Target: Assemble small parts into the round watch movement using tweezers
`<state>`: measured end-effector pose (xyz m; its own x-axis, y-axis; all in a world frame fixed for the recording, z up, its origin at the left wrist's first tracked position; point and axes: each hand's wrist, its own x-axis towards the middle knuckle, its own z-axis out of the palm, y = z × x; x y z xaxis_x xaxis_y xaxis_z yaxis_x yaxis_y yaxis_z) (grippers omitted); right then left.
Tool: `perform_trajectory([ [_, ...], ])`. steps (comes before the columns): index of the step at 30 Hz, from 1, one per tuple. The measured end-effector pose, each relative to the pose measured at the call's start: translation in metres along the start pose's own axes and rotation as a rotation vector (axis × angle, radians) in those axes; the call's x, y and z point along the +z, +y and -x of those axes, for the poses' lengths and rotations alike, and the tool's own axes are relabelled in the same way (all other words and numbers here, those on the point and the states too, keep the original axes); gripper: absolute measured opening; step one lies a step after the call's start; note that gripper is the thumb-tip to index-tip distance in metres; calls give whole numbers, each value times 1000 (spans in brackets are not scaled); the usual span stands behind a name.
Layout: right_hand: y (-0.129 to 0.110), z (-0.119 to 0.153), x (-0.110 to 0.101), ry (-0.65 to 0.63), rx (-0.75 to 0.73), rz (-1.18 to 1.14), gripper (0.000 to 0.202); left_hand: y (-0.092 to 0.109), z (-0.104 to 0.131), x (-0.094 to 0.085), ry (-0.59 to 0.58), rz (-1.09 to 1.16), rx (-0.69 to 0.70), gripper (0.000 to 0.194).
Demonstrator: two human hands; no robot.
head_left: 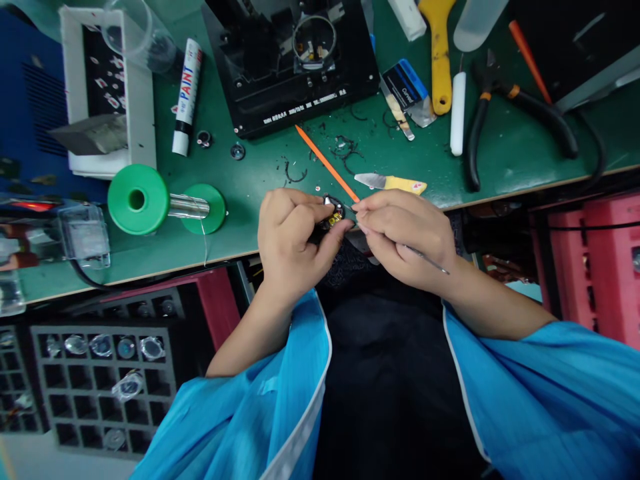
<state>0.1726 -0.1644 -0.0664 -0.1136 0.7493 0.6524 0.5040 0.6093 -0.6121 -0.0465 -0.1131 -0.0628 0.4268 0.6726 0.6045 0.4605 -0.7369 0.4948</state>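
Observation:
My left hand [295, 240] pinches a small round watch-like part [335, 215] between thumb and fingers at the bench edge. Its rim is dark, and yellow and metallic bits show inside; the fingers cover the rest. In my right hand [410, 233] is a thin metal tool [429, 260], its shaft slanting back under the palm. The fine tip points at the part, though I cannot tell whether it touches. Just beyond the hands, an orange stick [327, 163] and a small blade with a yellow handle [406, 185] lie on the green bench mat [250, 180].
A black fixture [295, 107] stands at the back. Solder wire on a green spool [137, 199] and a paint marker [187, 97] are to the left. Pliers [480, 133] and a yellow-handled scraper [441, 60] lie right. Below left, a compartment tray [107, 327] holds wrapped round parts.

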Motion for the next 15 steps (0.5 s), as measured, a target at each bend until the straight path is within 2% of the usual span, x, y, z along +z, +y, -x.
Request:
perform_trajectory([
  [7,-2,-3,-2,-30,35,-11,16,0,0,-1,-29,-64,-12,18],
  [15,-2,-3,0,-30,29,10,18,0,2,-2,-21,11,-46,21],
])
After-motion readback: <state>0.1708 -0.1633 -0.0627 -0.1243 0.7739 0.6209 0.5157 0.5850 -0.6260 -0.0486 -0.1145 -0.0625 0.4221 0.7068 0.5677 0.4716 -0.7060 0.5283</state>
